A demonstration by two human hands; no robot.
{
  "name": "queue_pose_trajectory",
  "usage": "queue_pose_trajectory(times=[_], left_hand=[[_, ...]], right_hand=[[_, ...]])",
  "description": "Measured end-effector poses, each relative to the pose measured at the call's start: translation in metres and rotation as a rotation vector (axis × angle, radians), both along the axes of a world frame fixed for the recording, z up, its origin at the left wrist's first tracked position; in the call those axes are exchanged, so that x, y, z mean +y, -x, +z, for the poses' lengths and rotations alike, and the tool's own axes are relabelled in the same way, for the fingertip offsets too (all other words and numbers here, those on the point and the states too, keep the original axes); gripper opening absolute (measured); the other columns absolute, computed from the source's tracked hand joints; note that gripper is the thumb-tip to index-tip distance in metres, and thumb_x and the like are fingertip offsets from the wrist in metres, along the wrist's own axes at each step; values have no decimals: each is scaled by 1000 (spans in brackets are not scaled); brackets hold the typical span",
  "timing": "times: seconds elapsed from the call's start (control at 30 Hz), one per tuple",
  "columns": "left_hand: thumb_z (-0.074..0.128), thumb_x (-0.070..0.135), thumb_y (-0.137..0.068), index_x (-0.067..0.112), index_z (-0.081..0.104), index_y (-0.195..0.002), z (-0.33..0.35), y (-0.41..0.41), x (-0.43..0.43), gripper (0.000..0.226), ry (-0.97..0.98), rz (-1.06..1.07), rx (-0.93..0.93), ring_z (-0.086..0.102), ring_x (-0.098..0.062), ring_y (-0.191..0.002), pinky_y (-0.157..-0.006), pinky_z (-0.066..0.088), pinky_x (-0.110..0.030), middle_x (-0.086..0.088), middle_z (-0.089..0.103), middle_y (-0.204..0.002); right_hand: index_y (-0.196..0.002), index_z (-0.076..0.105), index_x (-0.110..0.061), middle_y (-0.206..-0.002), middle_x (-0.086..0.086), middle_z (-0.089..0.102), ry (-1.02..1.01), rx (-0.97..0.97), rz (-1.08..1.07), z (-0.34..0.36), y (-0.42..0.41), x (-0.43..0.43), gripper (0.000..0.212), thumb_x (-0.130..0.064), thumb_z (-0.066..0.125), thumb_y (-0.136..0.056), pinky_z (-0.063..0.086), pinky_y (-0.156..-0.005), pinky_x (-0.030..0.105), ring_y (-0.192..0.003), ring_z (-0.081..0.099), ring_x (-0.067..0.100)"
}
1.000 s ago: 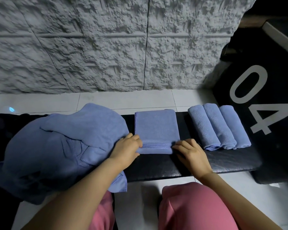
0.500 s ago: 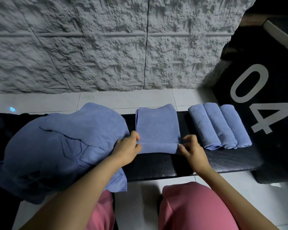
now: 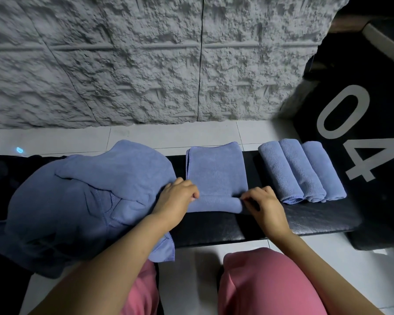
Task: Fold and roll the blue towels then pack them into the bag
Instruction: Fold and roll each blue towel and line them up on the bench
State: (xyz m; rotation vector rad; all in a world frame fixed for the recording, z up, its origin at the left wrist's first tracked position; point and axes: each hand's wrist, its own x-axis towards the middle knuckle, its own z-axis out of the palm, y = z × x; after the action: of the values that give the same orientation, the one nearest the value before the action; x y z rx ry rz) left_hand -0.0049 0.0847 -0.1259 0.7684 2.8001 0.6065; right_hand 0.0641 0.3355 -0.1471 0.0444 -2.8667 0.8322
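Together our left hand (image 3: 176, 196) and right hand (image 3: 263, 202) gripped the rolled near edge of the folded blue towel (image 3: 216, 171) on the black tabletop (image 3: 305, 221). Three rolled towels (image 3: 300, 171) lay just beside it.

Two forearms show in the head view, bare all the way down to the wrists, and the left hand (image 3: 176, 200) and right hand (image 3: 267, 206) are bare too. Below them each leg is covered by a pink garment (image 3: 266, 285) of plain, smooth, unpatterned cloth, with soft folds over the knees. The frame cuts it off, so its full cut cannot be told.
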Motion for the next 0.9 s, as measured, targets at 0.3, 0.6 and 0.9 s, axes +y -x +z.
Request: queue_pose_trajectory(times=[0.3, 0.6, 0.9], left_hand=[[70, 31, -80, 24, 45, -120, -5, -9, 1, 47, 214, -76, -1, 38, -15, -115, -95, 33, -28, 10, 41, -123], [60, 29, -88, 19, 46, -119, -4, 2, -1, 35, -96, 270, -318, 52, -21, -99, -92, 43, -36, -2, 58, -106], [49, 37, -94, 15, 39, -115, -2, 0, 3, 32, -43, 350, -332, 56, -23, -80, -75, 48, -35, -4, 56, -89]], right_hand=[[-114, 67, -23, -117, -14, 62, -164, 76, 101, -11, -14, 7, 47, -19, 82, -70, 49, -78, 37, -91, 45, 17], [-118, 54, -37, -102, -18, 54, 310, -143, -130, -3, -10, 1, 41, -16, 67, -85, 38, -84, 12, -95, 44, 10], [-106, 49, -14, -87, 4, 58, 305, -258, -256, -5, 2, 0, 28, -27, 65, -87, 44, -75, 36, -89, 52, 24]])
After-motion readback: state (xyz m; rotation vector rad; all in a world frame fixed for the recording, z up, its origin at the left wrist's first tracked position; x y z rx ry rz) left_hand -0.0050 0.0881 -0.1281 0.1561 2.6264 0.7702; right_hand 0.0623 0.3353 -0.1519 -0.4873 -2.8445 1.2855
